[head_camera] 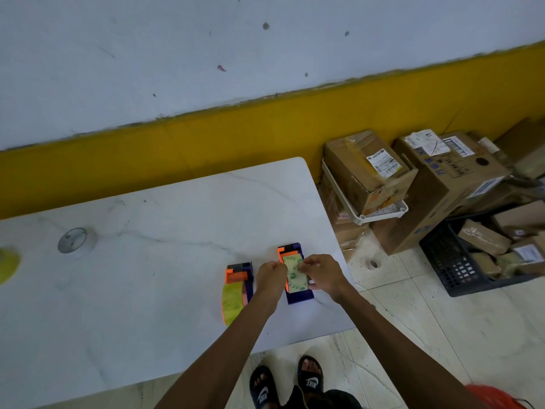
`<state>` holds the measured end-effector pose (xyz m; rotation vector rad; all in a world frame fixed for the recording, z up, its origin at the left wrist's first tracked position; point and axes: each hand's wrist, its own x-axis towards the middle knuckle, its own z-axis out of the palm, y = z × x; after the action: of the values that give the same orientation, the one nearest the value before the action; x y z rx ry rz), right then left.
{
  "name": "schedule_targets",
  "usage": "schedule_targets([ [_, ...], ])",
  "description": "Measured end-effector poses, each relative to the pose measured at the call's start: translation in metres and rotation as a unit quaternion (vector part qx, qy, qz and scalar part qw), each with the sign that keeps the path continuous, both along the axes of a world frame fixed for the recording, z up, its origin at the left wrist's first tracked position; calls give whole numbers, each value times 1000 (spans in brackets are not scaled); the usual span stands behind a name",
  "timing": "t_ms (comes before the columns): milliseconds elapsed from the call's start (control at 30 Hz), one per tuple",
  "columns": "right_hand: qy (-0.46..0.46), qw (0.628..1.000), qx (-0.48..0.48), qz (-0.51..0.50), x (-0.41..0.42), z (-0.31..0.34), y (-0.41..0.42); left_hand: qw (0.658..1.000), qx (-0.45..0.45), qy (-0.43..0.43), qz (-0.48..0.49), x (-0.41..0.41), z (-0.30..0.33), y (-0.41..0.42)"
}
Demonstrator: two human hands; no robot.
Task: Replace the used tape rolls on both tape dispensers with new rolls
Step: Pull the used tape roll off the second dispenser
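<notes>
Near the table's (177, 208) right edge, your left hand (269, 276) and right hand (320, 273) pinch the printed tape roll (293, 276) from either side, steadying it in the right tape dispenser (298, 296), while the left tape dispenser (240, 273) waits beside it.

It looked like a parcel packing room: labelled cardboard boxes (365, 169) and a crate of parcels (460, 261) crowded the tiled floor (413, 335).

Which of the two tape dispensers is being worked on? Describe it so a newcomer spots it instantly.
Start at the white marble-look table and go to its near right corner, where two purple-and-orange dispensers stand side by side. It is the right dispenser, nearer the table edge. Unlike the left dispenser, both hands pinch its green-patterned tape: left hand, right hand.
</notes>
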<state>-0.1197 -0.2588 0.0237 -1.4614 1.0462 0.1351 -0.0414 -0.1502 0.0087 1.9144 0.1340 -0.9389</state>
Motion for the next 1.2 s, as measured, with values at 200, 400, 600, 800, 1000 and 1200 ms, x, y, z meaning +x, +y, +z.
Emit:
schedule_targets([
  [200,5,1000,-10,17,-2,-2,0,1000,-6,16,6,-3,7,-1],
  [400,-8,1000,5,-4,-10,6,-12,1000,9,4,-9,-3,9,1],
  [600,14,999,-39,-34,-42,16,-44,1000,15,9,4,-3,16,0],
  [800,7,997,-29,-72,-60,16,-66,1000,24,-4,-13,-8,13,0],
  [1000,-6,998,-28,-63,-62,20,-70,999,25,-30,-37,-14,14,6],
  [1200,-13,998,-24,-52,-59,22,-69,993,69,-78,-61,-26,11,16],
])
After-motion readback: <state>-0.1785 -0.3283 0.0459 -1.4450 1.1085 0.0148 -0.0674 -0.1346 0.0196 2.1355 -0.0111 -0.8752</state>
